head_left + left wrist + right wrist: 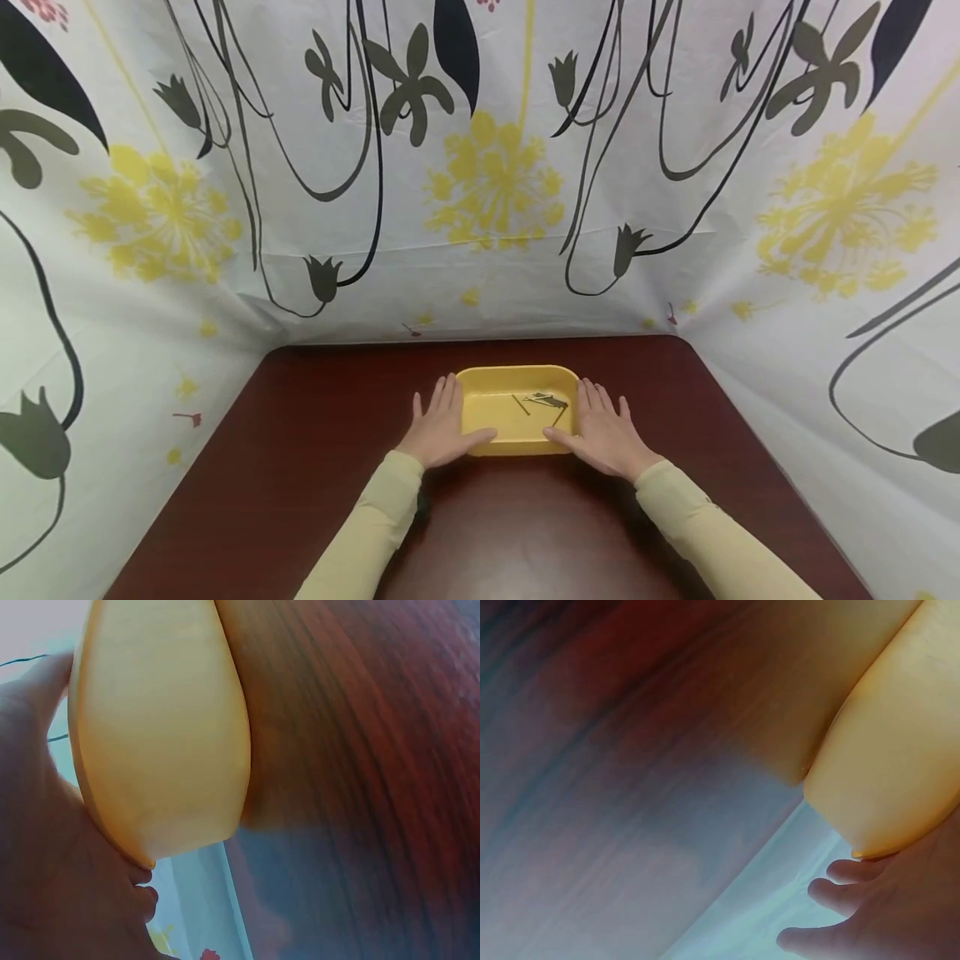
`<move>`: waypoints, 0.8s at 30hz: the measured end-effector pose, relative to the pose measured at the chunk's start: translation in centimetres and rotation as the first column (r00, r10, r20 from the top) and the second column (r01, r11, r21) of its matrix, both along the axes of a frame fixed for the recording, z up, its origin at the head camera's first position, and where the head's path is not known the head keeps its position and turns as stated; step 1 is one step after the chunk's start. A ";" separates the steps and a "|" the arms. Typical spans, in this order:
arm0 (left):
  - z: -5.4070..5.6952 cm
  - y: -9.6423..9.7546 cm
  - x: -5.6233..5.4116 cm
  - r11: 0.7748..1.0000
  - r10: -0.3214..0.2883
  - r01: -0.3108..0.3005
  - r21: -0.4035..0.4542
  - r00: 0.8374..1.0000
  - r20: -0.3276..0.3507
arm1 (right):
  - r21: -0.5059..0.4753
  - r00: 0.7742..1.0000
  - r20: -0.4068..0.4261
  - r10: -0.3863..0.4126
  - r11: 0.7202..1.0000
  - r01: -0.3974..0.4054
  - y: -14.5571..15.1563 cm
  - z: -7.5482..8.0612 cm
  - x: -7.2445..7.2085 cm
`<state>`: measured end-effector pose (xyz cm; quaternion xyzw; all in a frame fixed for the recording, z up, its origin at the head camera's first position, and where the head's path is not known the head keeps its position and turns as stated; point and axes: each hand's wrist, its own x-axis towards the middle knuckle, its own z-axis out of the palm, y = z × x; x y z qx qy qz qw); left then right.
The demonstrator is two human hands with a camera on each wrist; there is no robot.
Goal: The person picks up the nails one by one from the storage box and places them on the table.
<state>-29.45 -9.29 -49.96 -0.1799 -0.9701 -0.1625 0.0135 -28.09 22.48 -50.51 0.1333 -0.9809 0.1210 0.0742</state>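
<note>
A shallow yellow plastic tray with rounded corners stands on the table. Several thin metal pieces, like nails or screws, lie in its right half; they are too small to name surely. Along the tray's left side rests my left hand, fingers straight and thumb over the front rim. My right hand lies against the right side the same way, its fingers spread. Both wrist views show the tray's outer wall beside the hand, with the fingertips of the right hand extended past its far corner.
The dark red-brown wooden table has rounded far corners. A white cloth with printed flowers and stems hangs behind it and along both sides.
</note>
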 end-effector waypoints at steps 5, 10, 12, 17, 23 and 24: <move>0.3 0.4 -0.1 1.000 0.004 -0.004 -0.031 1.000 0.001 | -0.015 1.000 0.023 0.004 1.000 -0.004 0.3 0.4 0.0; 0.5 0.5 -0.2 1.000 0.013 -0.013 -0.016 0.999 0.033 | -0.039 0.996 0.089 0.023 0.999 -0.020 0.3 1.3 0.0; 0.6 0.5 -0.1 1.000 0.018 -0.018 -0.002 0.998 0.058 | -0.030 0.994 0.101 0.034 0.999 -0.031 0.2 1.7 0.0; 0.8 0.4 0.1 0.999 0.026 -0.029 0.026 0.995 0.101 | 0.009 0.994 0.083 0.070 0.997 -0.070 0.0 3.2 -0.4; 0.7 0.2 0.1 0.999 0.037 -0.040 0.019 0.992 0.124 | 0.055 0.983 0.021 0.184 0.981 -0.185 -0.6 4.4 -1.3; 0.7 0.2 0.1 0.999 0.037 -0.040 0.018 0.992 0.123 | 0.058 0.978 0.012 0.210 0.976 -0.211 -0.7 4.5 -1.6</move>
